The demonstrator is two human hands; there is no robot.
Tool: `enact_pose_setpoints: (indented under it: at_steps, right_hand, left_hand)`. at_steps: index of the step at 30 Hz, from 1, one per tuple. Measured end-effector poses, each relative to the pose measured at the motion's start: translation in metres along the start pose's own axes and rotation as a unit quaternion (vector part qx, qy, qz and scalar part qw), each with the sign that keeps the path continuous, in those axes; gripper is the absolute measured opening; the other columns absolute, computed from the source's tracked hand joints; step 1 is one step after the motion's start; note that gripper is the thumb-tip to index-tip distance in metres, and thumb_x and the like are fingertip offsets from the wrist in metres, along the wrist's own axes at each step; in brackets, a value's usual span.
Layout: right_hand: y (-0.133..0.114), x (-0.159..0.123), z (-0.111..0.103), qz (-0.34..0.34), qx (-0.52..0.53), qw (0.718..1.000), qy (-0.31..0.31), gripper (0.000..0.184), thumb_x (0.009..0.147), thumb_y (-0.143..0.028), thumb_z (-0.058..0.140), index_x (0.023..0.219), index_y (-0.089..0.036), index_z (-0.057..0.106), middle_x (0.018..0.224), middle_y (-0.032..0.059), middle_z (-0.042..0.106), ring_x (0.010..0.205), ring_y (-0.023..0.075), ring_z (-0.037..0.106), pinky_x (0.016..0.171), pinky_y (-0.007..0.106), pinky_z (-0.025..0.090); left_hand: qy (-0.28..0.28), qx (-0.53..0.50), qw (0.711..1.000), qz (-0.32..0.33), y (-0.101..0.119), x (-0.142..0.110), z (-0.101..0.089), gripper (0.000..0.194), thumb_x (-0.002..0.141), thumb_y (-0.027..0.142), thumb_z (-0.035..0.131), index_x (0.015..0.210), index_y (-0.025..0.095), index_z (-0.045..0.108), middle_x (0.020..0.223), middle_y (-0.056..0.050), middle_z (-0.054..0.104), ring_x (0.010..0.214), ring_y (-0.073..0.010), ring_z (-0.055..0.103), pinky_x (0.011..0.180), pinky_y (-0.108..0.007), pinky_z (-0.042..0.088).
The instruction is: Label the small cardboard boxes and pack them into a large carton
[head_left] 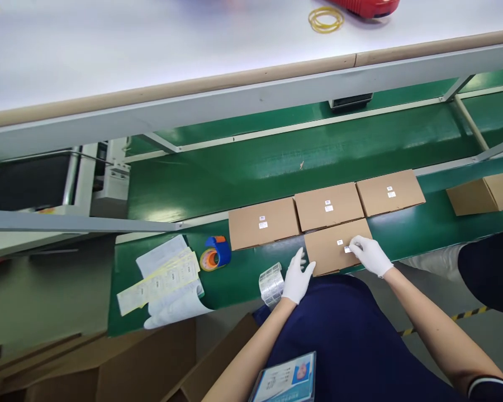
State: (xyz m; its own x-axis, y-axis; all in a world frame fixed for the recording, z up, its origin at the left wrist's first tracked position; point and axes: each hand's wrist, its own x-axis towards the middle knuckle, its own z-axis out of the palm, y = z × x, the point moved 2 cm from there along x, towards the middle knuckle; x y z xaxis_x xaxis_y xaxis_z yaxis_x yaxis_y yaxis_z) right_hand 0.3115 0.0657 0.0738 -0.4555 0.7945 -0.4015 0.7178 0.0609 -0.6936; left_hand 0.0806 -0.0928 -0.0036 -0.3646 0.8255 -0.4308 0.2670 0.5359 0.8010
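Note:
A flat brown cardboard box (324, 254) lies nearest me at the bench edge. My right hand (371, 255), in a white glove, has its fingers pinched together at a small white label (347, 249) on the box top. Just left of that sits a smaller white sticker (340, 242). My left hand (297, 277), gloved too, rests with fingers apart against the box's left side. Beside it stands a roll of silvery labels (271, 286), partly behind the hand. Three similar boxes, such as the middle one (329, 206), lie in a row behind, each bearing two white labels.
A blue tape dispenser (222, 251) and printed label sheets (167, 282) lie left on the green bench (243, 279). Another carton (471, 196) is at the right, near a person's dark sleeve (492, 273). A white shelf (151, 50) with yellow rubber bands (326, 20) spans above.

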Motion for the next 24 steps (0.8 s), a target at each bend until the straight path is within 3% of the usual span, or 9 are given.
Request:
enact_pose_setpoints:
  at_steps: [5,16,24]
  right_hand:
    - [-0.003,0.009,0.022,-0.011,-0.052,0.998,-0.016,0.02,0.095,-0.028,0.048,0.079,-0.022,0.059,0.08,0.0005,0.069,0.073,0.0168,0.059,0.071,0.026,0.037]
    - [0.0,0.013,0.03,-0.017,-0.116,0.993,-0.027,0.018,0.098,-0.021,0.048,0.086,-0.022,0.061,0.096,0.002,0.073,0.088,0.0183,0.066,0.079,0.026,0.041]
    - [-0.015,0.012,0.037,0.031,-0.258,0.965,-0.035,0.022,0.103,-0.023,0.041,0.098,-0.019,0.062,0.1,0.008,0.072,0.085,0.0187,0.065,0.072,0.027,0.038]
  left_hand:
    - [-0.07,-0.094,0.993,-0.026,-0.009,0.004,0.006,0.063,0.093,0.042,0.063,0.151,0.021,0.049,0.139,-0.013,0.063,0.102,-0.0214,0.066,0.095,-0.04,0.055]
    - [-0.081,-0.105,0.991,-0.027,-0.013,0.009,0.002,0.064,0.089,0.041,0.068,0.148,0.02,0.053,0.139,-0.014,0.063,0.1,-0.0216,0.068,0.093,-0.039,0.055]
    - [-0.082,-0.101,0.991,-0.031,-0.008,0.01,-0.001,0.063,0.087,0.04,0.071,0.145,0.021,0.056,0.134,-0.013,0.066,0.098,-0.0229,0.068,0.094,-0.041,0.056]
